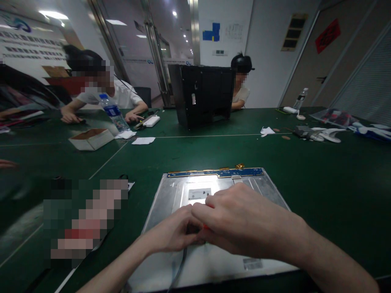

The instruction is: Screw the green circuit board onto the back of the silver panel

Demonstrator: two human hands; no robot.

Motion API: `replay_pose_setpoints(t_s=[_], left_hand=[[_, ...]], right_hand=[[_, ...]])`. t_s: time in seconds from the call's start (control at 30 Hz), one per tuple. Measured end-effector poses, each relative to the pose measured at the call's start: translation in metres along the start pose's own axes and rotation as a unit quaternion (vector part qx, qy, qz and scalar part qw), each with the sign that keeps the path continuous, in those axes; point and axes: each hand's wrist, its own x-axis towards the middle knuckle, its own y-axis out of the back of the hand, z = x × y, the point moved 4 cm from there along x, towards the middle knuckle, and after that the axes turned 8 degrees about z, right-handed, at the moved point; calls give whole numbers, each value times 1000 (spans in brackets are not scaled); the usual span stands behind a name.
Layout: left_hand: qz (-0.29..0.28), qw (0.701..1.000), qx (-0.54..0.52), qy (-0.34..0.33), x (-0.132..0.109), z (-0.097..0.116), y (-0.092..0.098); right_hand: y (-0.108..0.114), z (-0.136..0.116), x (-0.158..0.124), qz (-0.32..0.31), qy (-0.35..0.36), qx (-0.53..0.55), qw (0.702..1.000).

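Observation:
A silver flat display panel [269, 260] lies back side up on the green table in front of me, with a blue circuit board strip [195, 173] along its far edge. My left hand [175, 228] is closed over the panel's middle. A grey cable [182, 264] runs from under its fingers toward the near edge; the grip itself is partly hidden. Pressed against the left fingertips, my right hand [238, 215] is closed around a small orange-red thing [206, 226]. Most of that thing is covered by fingers, so its kind does not show.
A large black metal housing [204, 97] stands across the table [320, 195]. Farther left are an open box [91, 139], a water bottle [113, 112] and paper scraps. Gloves [326, 134] and a second bottle [301, 99] lie at right. Co-workers sit opposite and at left.

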Motion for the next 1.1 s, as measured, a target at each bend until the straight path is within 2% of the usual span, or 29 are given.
replay_pose_setpoints(t_s=[0.3, 0.47, 0.77, 0.93, 1.1], left_hand=[[-16, 1000, 1, 19, -2, -6, -3], [5, 1000, 9, 2, -2, -6, -2], [8, 999, -28, -25, 0, -1, -2], [18, 999, -30, -30, 0, 0, -2], [2, 999, -31, -13, -1, -5, -4]], right_hand=[[1, 0, -1, -9, -10, 32, 999], [0, 0, 0, -5, -6, 19, 1000], [-1, 1, 0, 8, 0, 6, 1000], [-3, 2, 0, 6, 2, 7, 1000], [-1, 3, -1, 1, -1, 14, 1000]])
